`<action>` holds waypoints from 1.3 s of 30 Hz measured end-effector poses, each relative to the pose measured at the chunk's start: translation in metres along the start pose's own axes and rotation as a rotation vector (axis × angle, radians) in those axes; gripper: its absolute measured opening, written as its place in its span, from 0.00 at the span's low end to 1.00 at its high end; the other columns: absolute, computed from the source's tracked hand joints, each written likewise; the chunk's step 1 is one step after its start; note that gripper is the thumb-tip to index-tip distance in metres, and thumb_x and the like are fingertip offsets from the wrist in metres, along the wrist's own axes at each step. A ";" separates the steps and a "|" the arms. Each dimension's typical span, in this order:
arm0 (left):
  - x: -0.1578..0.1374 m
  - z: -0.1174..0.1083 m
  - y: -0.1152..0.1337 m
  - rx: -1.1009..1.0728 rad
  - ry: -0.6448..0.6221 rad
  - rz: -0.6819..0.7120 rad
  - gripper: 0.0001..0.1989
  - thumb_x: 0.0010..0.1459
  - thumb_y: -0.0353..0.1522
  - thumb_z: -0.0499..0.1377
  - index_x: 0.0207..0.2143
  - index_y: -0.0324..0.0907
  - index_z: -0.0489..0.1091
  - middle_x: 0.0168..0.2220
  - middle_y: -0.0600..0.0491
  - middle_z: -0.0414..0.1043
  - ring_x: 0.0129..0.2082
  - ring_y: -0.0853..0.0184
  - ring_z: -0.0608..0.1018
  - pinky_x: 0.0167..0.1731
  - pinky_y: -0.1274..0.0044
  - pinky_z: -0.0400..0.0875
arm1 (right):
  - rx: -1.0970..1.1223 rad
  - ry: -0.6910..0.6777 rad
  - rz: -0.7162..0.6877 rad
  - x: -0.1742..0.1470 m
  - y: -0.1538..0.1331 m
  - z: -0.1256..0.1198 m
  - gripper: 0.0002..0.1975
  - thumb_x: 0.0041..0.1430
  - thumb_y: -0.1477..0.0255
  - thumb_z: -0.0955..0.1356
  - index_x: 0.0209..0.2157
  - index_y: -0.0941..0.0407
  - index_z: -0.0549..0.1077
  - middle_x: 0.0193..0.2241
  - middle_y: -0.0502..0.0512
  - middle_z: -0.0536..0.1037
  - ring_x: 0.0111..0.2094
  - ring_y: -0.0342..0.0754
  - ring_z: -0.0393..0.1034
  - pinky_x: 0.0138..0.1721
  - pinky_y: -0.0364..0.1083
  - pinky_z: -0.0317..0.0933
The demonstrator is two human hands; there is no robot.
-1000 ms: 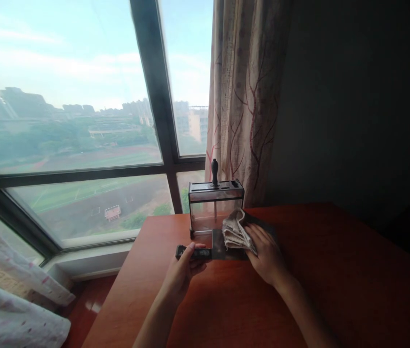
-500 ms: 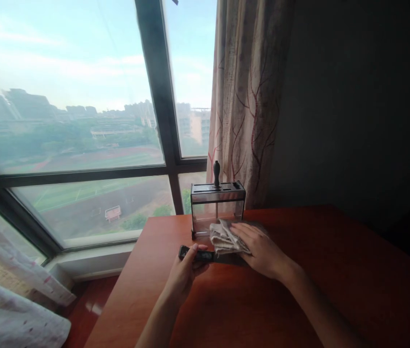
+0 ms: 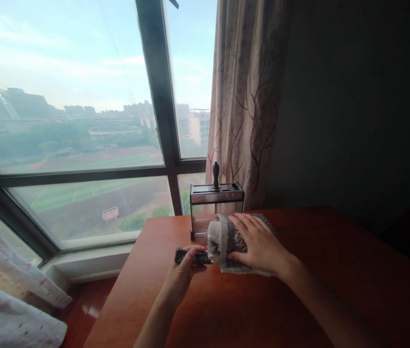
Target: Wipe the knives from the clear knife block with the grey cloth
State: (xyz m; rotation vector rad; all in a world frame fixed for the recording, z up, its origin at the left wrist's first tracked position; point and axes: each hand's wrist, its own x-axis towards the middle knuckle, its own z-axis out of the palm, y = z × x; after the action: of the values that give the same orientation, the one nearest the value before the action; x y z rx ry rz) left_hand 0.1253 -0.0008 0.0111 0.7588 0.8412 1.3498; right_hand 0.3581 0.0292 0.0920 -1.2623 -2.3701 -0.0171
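One hand, the left (image 3: 182, 274), has its fingers clamped round the black handle (image 3: 201, 258) of a knife above a reddish-brown table (image 3: 147, 290). Folded cloth (image 3: 232, 237) covers the blade. The right hand (image 3: 261, 249) grips the cloth, thumb apart from fingers. Behind stands a clear knife holder (image 3: 216, 197).

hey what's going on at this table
A person's left hand grips a dark handle, while the right hand holds a folded cloth right beside it. The cloth hides whatever extends from the handle. Just beyond, a clear-sided stand sits upright on the reddish-brown table, with another handle sticking up from its top.
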 end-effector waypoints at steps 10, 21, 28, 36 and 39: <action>-0.003 0.005 0.003 -0.018 0.032 0.027 0.13 0.44 0.38 0.68 0.28 0.39 0.73 0.27 0.52 0.74 0.27 0.65 0.76 0.27 0.75 0.72 | -0.041 -0.223 0.081 0.020 -0.006 -0.013 0.31 0.45 0.41 0.65 0.41 0.51 0.70 0.36 0.55 0.80 0.37 0.57 0.74 0.34 0.46 0.58; 0.002 0.012 0.009 -0.658 0.099 0.092 0.05 0.50 0.29 0.64 0.27 0.41 0.69 0.22 0.59 0.66 0.27 0.73 0.73 0.34 0.79 0.70 | -0.089 -0.158 0.058 0.016 -0.025 0.014 0.28 0.51 0.43 0.63 0.41 0.53 0.67 0.33 0.57 0.80 0.34 0.55 0.75 0.31 0.45 0.57; 0.001 -0.006 0.027 -0.810 0.038 0.143 0.12 0.55 0.32 0.60 0.22 0.42 0.61 0.17 0.62 0.55 0.18 0.76 0.64 0.26 0.78 0.65 | 0.005 -0.151 0.024 0.006 -0.019 0.023 0.24 0.53 0.49 0.65 0.43 0.52 0.66 0.37 0.55 0.78 0.39 0.55 0.73 0.36 0.45 0.59; 0.004 -0.018 0.034 -0.815 0.116 0.218 0.14 0.54 0.30 0.59 0.20 0.42 0.57 0.14 0.63 0.53 0.15 0.76 0.61 0.23 0.79 0.62 | 0.083 -0.152 0.035 -0.009 0.007 0.035 0.24 0.53 0.59 0.68 0.49 0.53 0.65 0.44 0.56 0.73 0.46 0.53 0.68 0.45 0.48 0.58; 0.004 -0.007 0.025 -0.800 0.092 0.181 0.14 0.54 0.29 0.59 0.20 0.42 0.56 0.14 0.63 0.52 0.15 0.76 0.60 0.23 0.79 0.62 | 0.088 -0.149 0.001 -0.006 -0.007 0.037 0.25 0.51 0.62 0.69 0.50 0.53 0.65 0.45 0.56 0.73 0.46 0.53 0.68 0.45 0.48 0.58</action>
State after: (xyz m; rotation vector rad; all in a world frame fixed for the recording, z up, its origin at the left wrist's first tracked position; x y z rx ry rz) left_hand 0.1069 0.0047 0.0289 0.1433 0.2431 1.7200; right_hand 0.3416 0.0284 0.0580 -1.2629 -2.4663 0.1858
